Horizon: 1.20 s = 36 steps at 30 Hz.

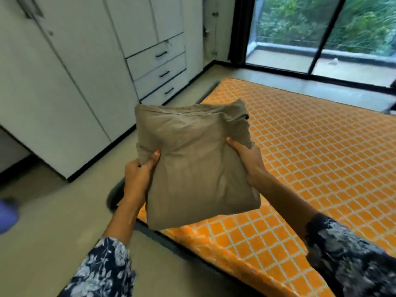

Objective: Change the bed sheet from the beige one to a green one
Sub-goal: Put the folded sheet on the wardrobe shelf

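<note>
Sheet: folded beige sheet held in the air over the near corner of the bare orange mattress.
Left hand: grips its left edge, thumb on top.
Right hand: grips its right edge.
Axis: long side points away from the person.
Green sheet: not visible.

Orange lattice-patterned mattress on a dark bed frame.

Single head-worn wide-angle view, pitched forward and down, tilted. Close on the two hands at centre frame; orange lattice-patterned mattress toward 3 o'clock, white panelled wardrobe at 10, dark-framed glass sliding door at 1.
</note>
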Motion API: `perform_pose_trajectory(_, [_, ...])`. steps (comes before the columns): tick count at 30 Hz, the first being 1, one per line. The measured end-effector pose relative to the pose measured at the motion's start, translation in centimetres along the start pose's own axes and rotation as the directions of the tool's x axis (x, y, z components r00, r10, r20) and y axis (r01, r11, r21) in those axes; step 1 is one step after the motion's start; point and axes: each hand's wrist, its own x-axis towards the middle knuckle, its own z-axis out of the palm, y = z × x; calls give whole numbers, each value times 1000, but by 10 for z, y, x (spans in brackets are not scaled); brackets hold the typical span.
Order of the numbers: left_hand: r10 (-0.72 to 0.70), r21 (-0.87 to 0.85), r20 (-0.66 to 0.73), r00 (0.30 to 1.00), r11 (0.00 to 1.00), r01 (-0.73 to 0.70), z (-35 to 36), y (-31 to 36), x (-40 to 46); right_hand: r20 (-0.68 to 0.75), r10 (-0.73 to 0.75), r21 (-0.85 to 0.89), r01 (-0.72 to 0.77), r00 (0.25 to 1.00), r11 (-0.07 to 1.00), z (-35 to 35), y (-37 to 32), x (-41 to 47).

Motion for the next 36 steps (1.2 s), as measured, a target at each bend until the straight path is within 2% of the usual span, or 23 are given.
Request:
perform_pose_trajectory(5, [-45, -9, -175, 983, 999, 44, -146, 2, 36, 139, 63, -37, -59, 988, 998, 158, 24, -16])
perform_pose_trajectory(9, [-42, -1, -258, 965, 999, 43, -217, 8, 69, 198, 122, -65, -111, 973, 992, 247, 31, -19])
perform_pose_trajectory(13, [-51, -4, -279, 959, 999, 52, -265, 9, 119, 211, 152, -67, -141, 966, 988, 316, 36, -3])
perform_pose_trajectory(20, [-31, 38, -214, 976, 998, 40, -324, 25, 250, 172, 162, -25, -160, 972, 987, 437, 47, 66])
perform_pose_trajectory(24, [-54, 56, -234, 971, 996, 68, -356, 42, 329, 160, 196, -41, -192, 968, 981, 511, 48, 107])
perform_pose_trajectory(27, [-57, 96, -193, 979, 992, 77, -374, 53, 386, 161, 241, -35, -238, 957, 971, 554, 48, 135])
perform_pose_trajectory(31, [-74, 148, -116, 990, 985, 91, -379, 63, 468, 107, 273, -37, -270, 956, 962, 595, 46, 182])
perform_pose_trajectory(36, [-84, 217, -3, 996, 973, 82, -369, 68, 580, -30, 279, -12, -280, 960, 960, 641, 50, 251])
